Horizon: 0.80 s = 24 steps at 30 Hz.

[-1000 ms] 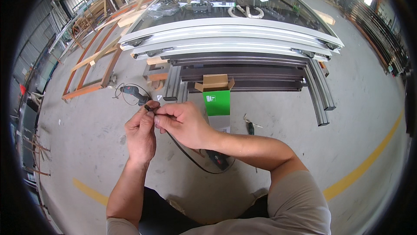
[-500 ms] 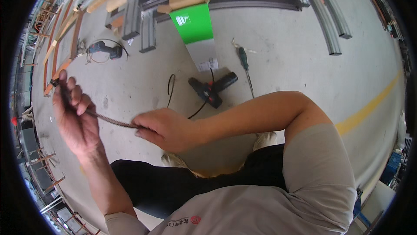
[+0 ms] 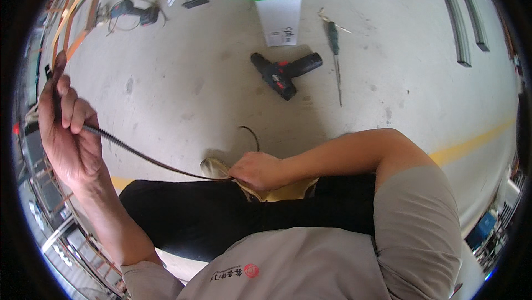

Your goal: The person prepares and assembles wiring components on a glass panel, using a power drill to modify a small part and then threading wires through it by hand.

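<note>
A long, thin, dark ribbed strip (image 3: pixel 149 156) runs between my two hands, sagging slightly. At the left, my left hand (image 3: pixel 75 122) is raised with its fingers curled around one end, and a small black tip sticks out above the fingers. My right hand (image 3: pixel 257 169) is closed on the strip in front of my knees, over my shoe. Past the right hand a thin dark tail curves up off the strip. A black and red cordless drill (image 3: pixel 282 72) lies on the floor ahead of my hands.
A screwdriver (image 3: pixel 334 50) with a dark green handle lies right of the drill. Behind the drill stands a green and white box (image 3: pixel 280 20). Another cordless drill (image 3: pixel 133 11) lies far left near a thin looped cable. Metal profiles (image 3: pixel 460 28) lie at the far right.
My right hand has slid right and toward me along the strip, lengthening the stretch between my hands. My left hand has moved further left and slightly up. The view has tilted down.
</note>
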Available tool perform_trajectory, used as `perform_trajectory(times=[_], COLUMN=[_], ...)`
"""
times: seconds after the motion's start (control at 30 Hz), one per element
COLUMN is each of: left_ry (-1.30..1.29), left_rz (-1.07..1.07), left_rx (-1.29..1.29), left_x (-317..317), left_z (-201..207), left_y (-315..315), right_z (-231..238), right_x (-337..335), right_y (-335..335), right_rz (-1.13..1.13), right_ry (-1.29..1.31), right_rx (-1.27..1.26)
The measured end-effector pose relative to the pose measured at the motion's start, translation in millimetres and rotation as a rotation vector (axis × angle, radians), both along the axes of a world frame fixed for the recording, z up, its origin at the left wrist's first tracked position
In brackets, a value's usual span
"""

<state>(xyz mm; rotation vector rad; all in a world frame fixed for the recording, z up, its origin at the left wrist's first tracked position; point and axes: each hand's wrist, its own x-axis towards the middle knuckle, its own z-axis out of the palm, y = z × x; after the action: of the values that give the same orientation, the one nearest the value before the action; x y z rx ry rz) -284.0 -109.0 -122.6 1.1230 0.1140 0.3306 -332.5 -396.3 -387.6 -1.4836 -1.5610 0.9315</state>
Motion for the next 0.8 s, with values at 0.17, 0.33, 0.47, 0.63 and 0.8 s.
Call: perform_trajectory(times=[0.17,0.33,0.47,0.63,0.8], left_ry=[0.015,0.021,-0.043,0.045,0.135], left_rz=[-0.006,0.04,-0.008,0.051,0.122], left_rx=[0.197,0.718,0.935,0.835,0.817], left_x=[-25.1,-36.9,-43.8,-51.0,-53.0], left_z=[15.9,13.3,8.9,9.5,2.1], left_y=[5.6,-17.2,-10.9,-2.9,-3.3], right_z=[1.4,-67.2,-113.3,-125.6,-128.0], right_x=[56.0,178.0,227.0,247.2,245.7], right_y=[19.2,60.8,94.9,130.1,146.1], right_rz=[-0.031,-0.482,-0.847,-0.849,-0.816], right_ry=[-0.144,-0.574,-0.497,-0.437,-0.427], right_rx=[0.271,-0.081,-0.259,-0.318,-0.391])
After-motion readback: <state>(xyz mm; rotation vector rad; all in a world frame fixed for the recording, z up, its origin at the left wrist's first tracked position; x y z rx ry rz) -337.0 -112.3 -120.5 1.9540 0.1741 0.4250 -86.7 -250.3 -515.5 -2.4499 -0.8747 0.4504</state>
